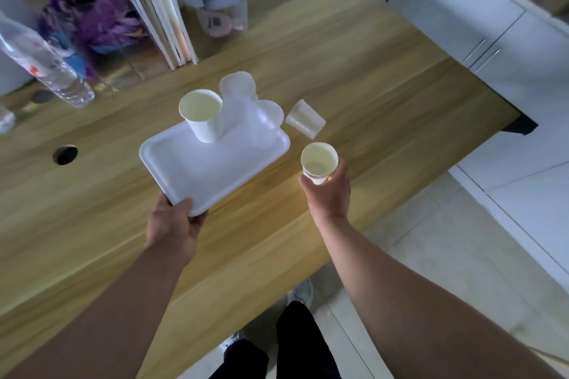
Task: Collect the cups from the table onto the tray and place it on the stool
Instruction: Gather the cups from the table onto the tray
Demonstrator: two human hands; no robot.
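Left hand (172, 224): clamped on white tray (197, 169) corner, paper cup (201, 115) aboard. Right hand (329, 191): gripping paper cup (318, 163) above counter (354, 71).

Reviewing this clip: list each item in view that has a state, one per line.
White rectangular plastic tray: held at its near corner by left hand.
White paper cup: upright on tray.
Second white paper cup: upright, gripped by right hand.
Clear plastic cup: on its side on wooden table.
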